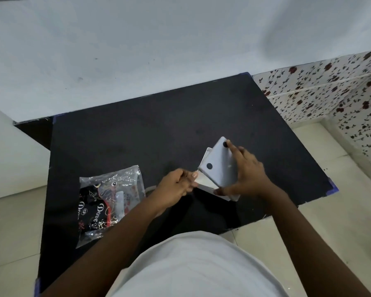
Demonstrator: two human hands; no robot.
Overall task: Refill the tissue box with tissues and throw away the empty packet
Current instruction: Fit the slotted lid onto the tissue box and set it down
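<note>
A white tissue box (220, 166) lies upside down on the black table (137, 136), right of centre. Its grey bottom panel, with two black round feet, is tilted up and partly off the box. My right hand (247, 174) grips this panel from the right, index finger near the far foot. My left hand (176, 187) pinches the box's near-left corner. A clear plastic tissue packet (109, 200) with black and red "Dove" print lies flat at the table's left front; it looks crumpled.
The table stands against a pale wall (159, 50). Flower-patterned tiles (330, 93) run along the right. Light floor tiles (330, 221) surround the table's front and right. My white shirt (193, 269) fills the bottom centre.
</note>
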